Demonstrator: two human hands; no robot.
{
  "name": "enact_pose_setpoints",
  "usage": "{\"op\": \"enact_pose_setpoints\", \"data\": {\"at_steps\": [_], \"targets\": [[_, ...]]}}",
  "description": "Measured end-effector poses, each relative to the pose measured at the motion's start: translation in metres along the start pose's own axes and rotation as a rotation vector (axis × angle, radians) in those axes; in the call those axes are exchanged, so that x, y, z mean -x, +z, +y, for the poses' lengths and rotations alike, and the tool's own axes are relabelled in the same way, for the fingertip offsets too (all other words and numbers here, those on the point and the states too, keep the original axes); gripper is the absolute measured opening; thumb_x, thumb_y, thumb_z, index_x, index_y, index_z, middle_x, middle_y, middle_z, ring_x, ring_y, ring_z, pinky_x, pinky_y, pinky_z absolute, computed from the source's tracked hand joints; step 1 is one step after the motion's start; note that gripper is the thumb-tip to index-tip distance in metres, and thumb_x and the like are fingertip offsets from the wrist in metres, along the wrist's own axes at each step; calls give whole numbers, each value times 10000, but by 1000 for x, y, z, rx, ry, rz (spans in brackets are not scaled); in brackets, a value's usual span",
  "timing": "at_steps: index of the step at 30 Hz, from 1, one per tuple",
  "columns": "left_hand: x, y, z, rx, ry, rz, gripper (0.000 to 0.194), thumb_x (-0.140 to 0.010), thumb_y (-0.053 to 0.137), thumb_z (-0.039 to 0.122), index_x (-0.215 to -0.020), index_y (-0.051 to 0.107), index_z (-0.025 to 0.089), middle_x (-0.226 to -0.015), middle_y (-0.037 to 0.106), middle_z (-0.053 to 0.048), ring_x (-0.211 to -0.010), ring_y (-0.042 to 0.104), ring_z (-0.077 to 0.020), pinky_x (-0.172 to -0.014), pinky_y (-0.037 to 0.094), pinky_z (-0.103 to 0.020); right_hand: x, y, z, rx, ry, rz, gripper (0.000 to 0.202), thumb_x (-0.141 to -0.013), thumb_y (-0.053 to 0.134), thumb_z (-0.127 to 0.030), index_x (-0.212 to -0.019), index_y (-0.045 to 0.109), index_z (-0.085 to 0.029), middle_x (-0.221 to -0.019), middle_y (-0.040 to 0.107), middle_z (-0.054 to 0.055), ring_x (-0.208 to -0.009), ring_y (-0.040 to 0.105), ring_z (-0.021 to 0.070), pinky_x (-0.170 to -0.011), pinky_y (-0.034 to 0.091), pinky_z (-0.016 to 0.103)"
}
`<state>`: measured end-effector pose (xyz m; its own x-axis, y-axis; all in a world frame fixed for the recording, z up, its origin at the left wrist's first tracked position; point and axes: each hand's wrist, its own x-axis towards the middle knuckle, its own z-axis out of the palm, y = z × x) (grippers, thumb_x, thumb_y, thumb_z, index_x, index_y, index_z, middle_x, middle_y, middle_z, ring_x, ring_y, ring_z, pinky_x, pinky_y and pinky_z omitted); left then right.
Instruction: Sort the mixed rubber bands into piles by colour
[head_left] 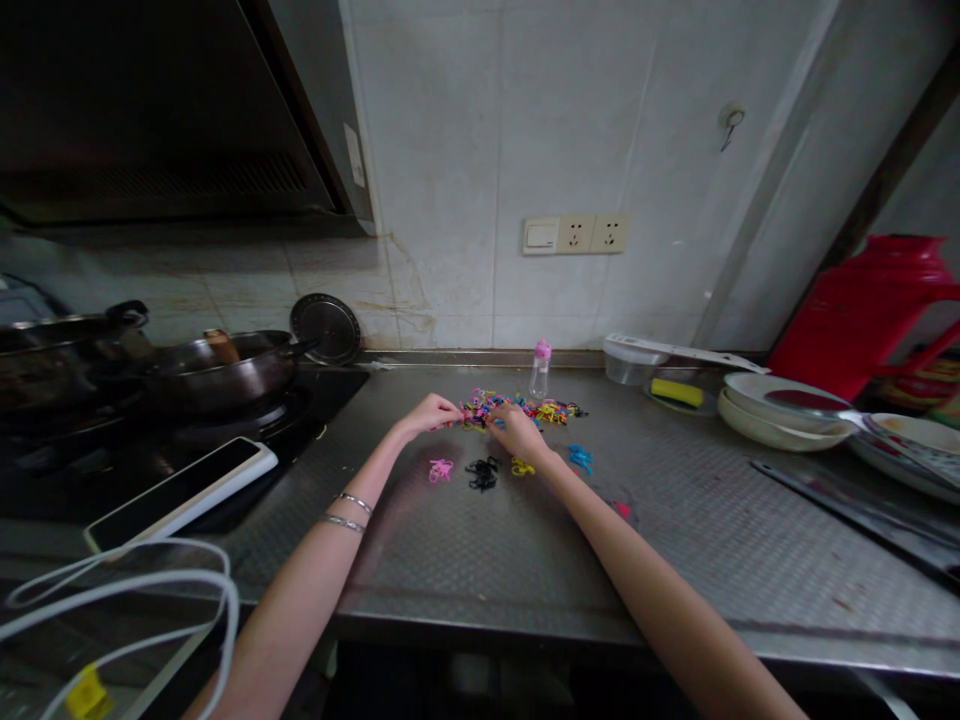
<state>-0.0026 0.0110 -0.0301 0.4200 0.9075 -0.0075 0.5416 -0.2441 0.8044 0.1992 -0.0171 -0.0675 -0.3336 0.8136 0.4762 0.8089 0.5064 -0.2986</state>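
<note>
A mixed heap of small coloured rubber hair bands [553, 411] lies on the steel counter. At its left edge is my left hand [433, 414], thumb and fingertips pinched together; whatever is between them is too small to name. My right hand [517, 434] reaches into the front of the heap with its fingers curled down, and the fingertips are partly hidden among the bands. Closer to me sit separate small groups: pink bands [441, 470], black bands [482, 473], yellow bands [521, 467] beside my right wrist, blue bands [580, 458], and a red one [622, 510].
Behind the heap stands a clear bottle with a pink cap [540, 368]. On the left are a stove with a pan [225, 368] and a white power strip-like device [184, 490] with a cable. Bowls [780, 425], a knife [847, 515] and a red thermos [862, 310] occupy the right.
</note>
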Motion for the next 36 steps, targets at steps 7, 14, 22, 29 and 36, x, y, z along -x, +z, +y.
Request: {"op": "enact_pose_setpoints", "data": {"at_steps": [7,14,22,29,36], "targets": [[-7,4,-10,-25,36,-2,508,-595,610,546,-791,679,83,-486,463,23,-399,323,-44,-382,198,-188,-1,-8,0,-122,-138,64,163,-801,480,-196,-771,634,-155,-828,608,62,-841,531,151,-814,382,282],[-2,6,-2,-34,23,-15,556,-588,557,645,-586,611,92,-427,409,32,-385,301,-43,-385,188,-194,3,-24,-1,-166,-207,52,132,-778,494,-169,-763,625,-153,-793,602,57,-800,535,149,-770,399,275],[7,15,20,-4,116,-122,477,-630,568,577,-578,579,103,-478,432,27,-403,311,-44,-377,182,-190,4,-19,0,-113,-213,-28,122,-783,502,-194,-796,617,-154,-839,590,67,-841,531,156,-764,400,272],[2,17,13,-13,119,-146,352,-637,593,446,-581,580,99,-450,395,43,-390,276,-43,-382,177,-200,4,-22,-2,-110,-234,-29,117,-785,501,-186,-816,610,-158,-858,589,70,-859,531,160,-777,400,277],[4,17,15,-13,104,-128,329,-636,589,430,-609,594,103,-458,413,38,-402,305,-50,-387,189,-195,4,-22,-1,-112,-238,-30,115,-782,503,-176,-805,613,-157,-843,592,68,-849,536,155,-775,404,269]]}}
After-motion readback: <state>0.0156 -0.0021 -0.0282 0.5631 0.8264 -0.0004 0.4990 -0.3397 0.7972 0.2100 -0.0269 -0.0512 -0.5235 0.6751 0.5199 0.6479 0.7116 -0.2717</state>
